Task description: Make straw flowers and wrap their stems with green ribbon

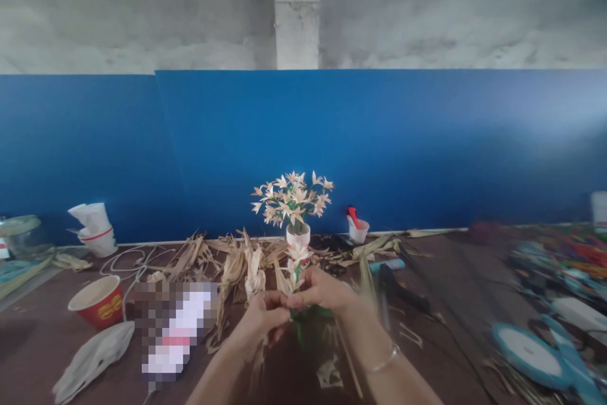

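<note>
A stem of pale husk flowers (298, 253) with green wrapping stands upright between my hands, above the dark table. My right hand (325, 291), with a bangle on its wrist, pinches the green stem just below the blooms. Thumb and fingers of my left hand (268, 316) are closed at the same stem, a little lower and to the left; their tips partly hide it. Green strip or wire hangs blurred beneath the hands. Straight behind stands a white pot (298, 237) with a bunch of similar pale flowers (294, 198).
Dry corn husks (232, 266) lie across the table's back. A red paper bowl (98, 302), a plastic bag (95, 354) and a pixelated object (180, 335) are left. Rightward are a small cup (358, 231), a black glue gun (403, 291) and a blue ribbon roll (528, 354).
</note>
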The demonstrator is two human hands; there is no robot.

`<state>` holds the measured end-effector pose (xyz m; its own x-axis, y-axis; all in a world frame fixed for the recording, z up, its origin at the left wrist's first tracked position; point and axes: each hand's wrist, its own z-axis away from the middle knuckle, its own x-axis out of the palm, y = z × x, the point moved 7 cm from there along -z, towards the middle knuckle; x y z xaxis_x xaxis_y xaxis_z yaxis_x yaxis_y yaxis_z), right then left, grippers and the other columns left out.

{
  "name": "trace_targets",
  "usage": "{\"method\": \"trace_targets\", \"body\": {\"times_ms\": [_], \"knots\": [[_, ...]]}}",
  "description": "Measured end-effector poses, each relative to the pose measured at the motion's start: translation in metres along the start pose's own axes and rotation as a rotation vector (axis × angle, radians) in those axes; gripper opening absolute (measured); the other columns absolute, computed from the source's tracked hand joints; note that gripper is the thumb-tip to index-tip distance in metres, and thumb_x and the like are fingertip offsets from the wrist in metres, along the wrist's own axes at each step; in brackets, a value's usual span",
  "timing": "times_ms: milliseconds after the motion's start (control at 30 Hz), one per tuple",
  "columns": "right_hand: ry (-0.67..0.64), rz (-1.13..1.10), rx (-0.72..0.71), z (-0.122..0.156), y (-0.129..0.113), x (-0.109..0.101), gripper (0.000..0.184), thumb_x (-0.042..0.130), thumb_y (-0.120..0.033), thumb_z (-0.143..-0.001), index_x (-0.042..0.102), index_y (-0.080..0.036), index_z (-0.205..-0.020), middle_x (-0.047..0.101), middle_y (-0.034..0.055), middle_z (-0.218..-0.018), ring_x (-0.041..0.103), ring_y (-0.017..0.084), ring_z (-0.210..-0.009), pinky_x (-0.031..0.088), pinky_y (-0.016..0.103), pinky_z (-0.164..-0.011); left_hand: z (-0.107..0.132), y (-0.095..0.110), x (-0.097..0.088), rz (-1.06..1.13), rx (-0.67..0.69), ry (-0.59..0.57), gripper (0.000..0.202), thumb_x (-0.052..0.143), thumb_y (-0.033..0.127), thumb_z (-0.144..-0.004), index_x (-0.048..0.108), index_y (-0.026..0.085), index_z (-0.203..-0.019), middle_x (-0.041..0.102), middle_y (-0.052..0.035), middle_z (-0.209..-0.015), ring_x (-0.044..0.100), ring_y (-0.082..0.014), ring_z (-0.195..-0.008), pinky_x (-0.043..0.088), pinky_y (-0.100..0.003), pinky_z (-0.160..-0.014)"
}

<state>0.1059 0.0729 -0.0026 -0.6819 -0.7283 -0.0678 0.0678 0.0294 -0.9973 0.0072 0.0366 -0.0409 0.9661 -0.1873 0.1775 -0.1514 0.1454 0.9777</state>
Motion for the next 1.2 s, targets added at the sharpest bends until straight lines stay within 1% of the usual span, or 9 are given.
{"method": "trace_targets", "body": {"times_ms": [100, 200, 267, 367, 500, 600, 733, 1000, 1200], "knots": [[0.010, -0.010, 0.027, 0.001, 0.002, -0.001, 0.029, 0.078, -0.039, -0.058, 0.067, -0.013, -0.063, 0.058, -0.0016, -0.055, 0.048, 0.008, -0.049, 0.036, 0.022, -0.052, -0.002, -0.003, 0.000, -0.012, -0.004, -0.019, 0.018, 0.067, 0.029, -0.059, 0.054, 0.016, -0.058, 0.044, 0.0074, -0.035, 0.032, -0.0032, -0.025, 0.016, -0.017, -0.030], [0.024, 0.022, 0.031, 0.001, 0.000, -0.001, 0.029, 0.077, -0.039, -0.059, 0.066, -0.013, -0.059, 0.056, -0.0027, -0.050, 0.046, 0.007, -0.047, 0.034, 0.021, -0.050, -0.003, -0.006, 0.000, -0.027, -0.021, -0.029, 0.024, 0.070, 0.031, -0.059, 0.052, 0.017, -0.057, 0.041, 0.0089, -0.034, 0.030, -0.0024, -0.025, 0.014, -0.017, -0.031], [0.045, 0.035, 0.051, 0.000, 0.002, -0.002, 0.030, 0.078, -0.039, -0.058, 0.065, -0.012, -0.057, 0.055, -0.0026, -0.049, 0.046, 0.007, -0.046, 0.033, 0.021, -0.048, -0.003, -0.008, -0.001, -0.060, -0.050, -0.015, 0.025, 0.070, 0.032, -0.060, 0.051, 0.017, -0.057, 0.039, 0.0098, -0.032, 0.028, -0.0023, -0.024, 0.012, -0.017, -0.030], [0.094, 0.045, 0.092, -0.003, 0.009, -0.005, 0.031, 0.080, -0.040, -0.055, 0.066, -0.012, -0.059, 0.058, -0.0019, -0.052, 0.048, 0.009, -0.048, 0.035, 0.021, -0.049, -0.003, -0.009, -0.003, -0.081, -0.088, 0.036, 0.025, 0.068, 0.033, -0.061, 0.049, 0.019, -0.057, 0.034, 0.0116, -0.028, 0.022, -0.0025, -0.023, 0.008, -0.017, -0.029], [0.176, 0.144, 0.100, -0.005, 0.012, -0.013, 0.032, 0.077, -0.042, -0.058, 0.064, -0.012, -0.056, 0.059, -0.0009, -0.051, 0.047, 0.009, -0.047, 0.034, 0.022, -0.048, -0.003, -0.007, -0.004, -0.065, -0.065, 0.073, 0.025, 0.066, 0.035, -0.063, 0.048, 0.019, -0.056, 0.035, 0.0116, -0.027, 0.020, -0.0023, -0.022, 0.007, -0.017, -0.028], [0.192, 0.199, 0.092, -0.005, 0.011, -0.015, 0.034, 0.075, -0.043, -0.060, 0.063, -0.012, -0.053, 0.058, -0.0007, -0.048, 0.045, 0.009, -0.046, 0.032, 0.022, -0.047, -0.004, -0.005, -0.004, -0.065, -0.047, 0.089, 0.027, 0.066, 0.039, -0.063, 0.050, 0.018, -0.057, 0.034, 0.0117, -0.027, 0.021, -0.0023, -0.022, 0.007, -0.017, -0.028], [0.215, 0.213, 0.083, -0.004, 0.010, -0.017, 0.033, 0.076, -0.042, -0.060, 0.064, -0.012, -0.056, 0.060, -0.0005, -0.050, 0.046, 0.009, -0.047, 0.032, 0.022, -0.047, -0.002, -0.003, -0.004, -0.028, -0.027, 0.089, 0.033, 0.068, 0.045, -0.061, 0.050, 0.018, -0.057, 0.033, 0.0120, -0.030, 0.021, -0.0018, -0.023, 0.006, -0.017, -0.028], [0.189, 0.166, 0.064, -0.004, 0.007, -0.013, 0.034, 0.077, -0.043, -0.058, 0.065, -0.012, -0.061, 0.058, -0.0019, -0.051, 0.045, 0.008, -0.047, 0.032, 0.021, -0.047, 0.000, -0.004, -0.004, 0.090, -0.034, 0.054, 0.034, 0.074, 0.041, -0.056, 0.051, 0.017, -0.061, 0.036, 0.0121, -0.033, 0.021, -0.0004, -0.025, 0.008, -0.016, -0.029], [0.225, 0.196, 0.066, -0.004, 0.009, -0.016, 0.028, 0.077, -0.037, -0.060, 0.065, -0.012, -0.061, 0.057, -0.0020, -0.052, 0.044, 0.007, -0.047, 0.030, 0.021, -0.046, 0.001, -0.002, -0.006, 0.054, -0.045, 0.080, 0.032, 0.073, 0.039, -0.058, 0.051, 0.017, -0.061, 0.038, 0.0115, -0.034, 0.022, 0.0000, -0.025, 0.006, -0.016, -0.029]]}}
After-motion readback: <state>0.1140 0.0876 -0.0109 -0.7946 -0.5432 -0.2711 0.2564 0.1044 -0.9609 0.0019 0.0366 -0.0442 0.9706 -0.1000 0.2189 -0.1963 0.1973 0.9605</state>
